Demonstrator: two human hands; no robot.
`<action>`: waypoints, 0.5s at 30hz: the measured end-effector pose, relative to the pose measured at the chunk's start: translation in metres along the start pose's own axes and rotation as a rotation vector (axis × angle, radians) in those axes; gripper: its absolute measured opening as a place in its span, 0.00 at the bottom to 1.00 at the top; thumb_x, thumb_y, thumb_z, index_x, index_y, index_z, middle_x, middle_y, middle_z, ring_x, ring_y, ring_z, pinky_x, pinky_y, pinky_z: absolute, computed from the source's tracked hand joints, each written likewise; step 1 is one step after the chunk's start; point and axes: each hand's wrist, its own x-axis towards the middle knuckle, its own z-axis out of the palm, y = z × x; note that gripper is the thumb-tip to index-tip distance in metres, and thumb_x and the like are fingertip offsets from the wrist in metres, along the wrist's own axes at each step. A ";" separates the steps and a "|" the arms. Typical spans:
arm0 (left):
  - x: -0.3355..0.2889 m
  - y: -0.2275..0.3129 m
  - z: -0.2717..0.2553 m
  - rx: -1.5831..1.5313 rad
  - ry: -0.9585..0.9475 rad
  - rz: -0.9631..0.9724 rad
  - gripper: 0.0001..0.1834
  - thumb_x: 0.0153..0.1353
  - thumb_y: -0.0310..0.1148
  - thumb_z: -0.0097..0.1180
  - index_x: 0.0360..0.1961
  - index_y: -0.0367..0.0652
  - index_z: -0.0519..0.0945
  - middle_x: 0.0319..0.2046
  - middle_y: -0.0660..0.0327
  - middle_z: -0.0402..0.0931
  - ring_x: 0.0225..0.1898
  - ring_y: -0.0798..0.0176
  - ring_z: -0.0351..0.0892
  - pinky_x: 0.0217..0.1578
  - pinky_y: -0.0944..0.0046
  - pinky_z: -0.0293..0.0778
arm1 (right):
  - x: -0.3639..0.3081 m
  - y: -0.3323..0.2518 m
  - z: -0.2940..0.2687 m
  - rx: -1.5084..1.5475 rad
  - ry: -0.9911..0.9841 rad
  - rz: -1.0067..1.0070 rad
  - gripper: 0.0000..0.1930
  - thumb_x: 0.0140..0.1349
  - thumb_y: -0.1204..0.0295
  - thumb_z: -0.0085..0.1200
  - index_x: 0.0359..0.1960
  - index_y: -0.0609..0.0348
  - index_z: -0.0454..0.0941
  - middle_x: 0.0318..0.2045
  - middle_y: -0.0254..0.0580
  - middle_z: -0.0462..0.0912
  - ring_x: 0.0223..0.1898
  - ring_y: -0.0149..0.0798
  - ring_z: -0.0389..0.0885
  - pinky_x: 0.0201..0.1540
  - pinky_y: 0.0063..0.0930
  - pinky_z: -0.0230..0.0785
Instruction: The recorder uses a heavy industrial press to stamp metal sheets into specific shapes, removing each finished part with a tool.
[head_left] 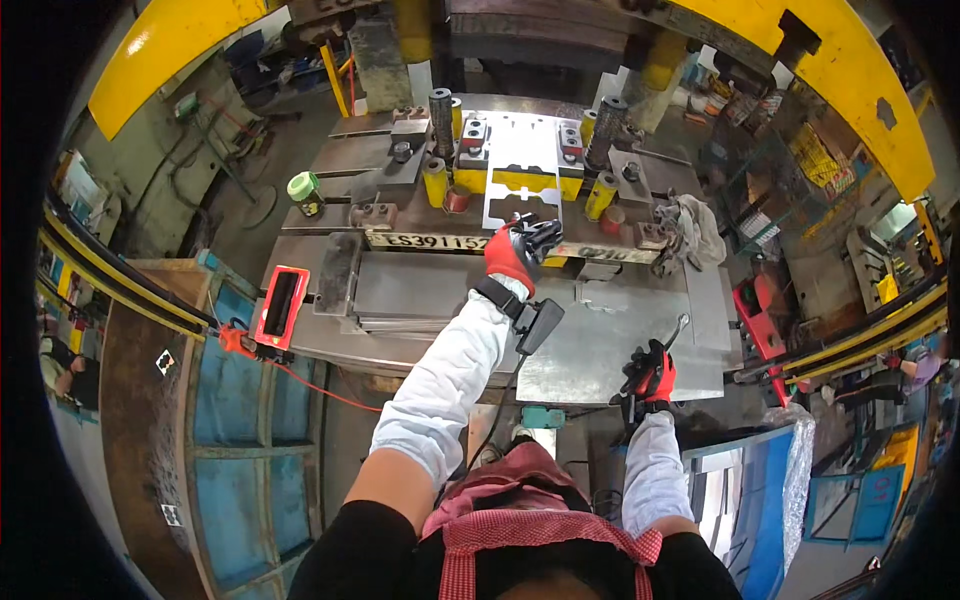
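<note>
My left hand (pixel 516 252), in a red and black glove, reaches to the front of a press die (pixel 470 180). Its fingers are closed at the near edge of a thin metal sheet with cut-outs (pixel 494 203), which runs back between the die's posts. Lower right, my right hand (pixel 650 376), gloved alike, is wrapped round a metal wrench (pixel 681 326). One end of that wrench points up and away over a flat steel plate (pixel 580 350); the palm hides its middle.
Stacked metal sheets (pixel 410 285) lie left of my left forearm. A red-framed tray (pixel 284 305) and a green-lidded bottle (pixel 305 190) sit farther left. Grey rags (pixel 697 230) hang at the right. Yellow press frame parts (pixel 850 80) arch overhead; a black cord trails from my left wrist.
</note>
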 end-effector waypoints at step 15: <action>-0.004 0.002 0.013 0.077 0.016 -0.047 0.22 0.66 0.42 0.33 0.49 0.33 0.63 0.50 0.39 0.66 0.51 0.38 0.67 0.53 0.46 0.64 | -0.001 -0.004 -0.001 -0.030 0.037 -0.008 0.14 0.54 0.61 0.53 0.38 0.54 0.69 0.21 0.46 0.73 0.15 0.41 0.68 0.17 0.36 0.63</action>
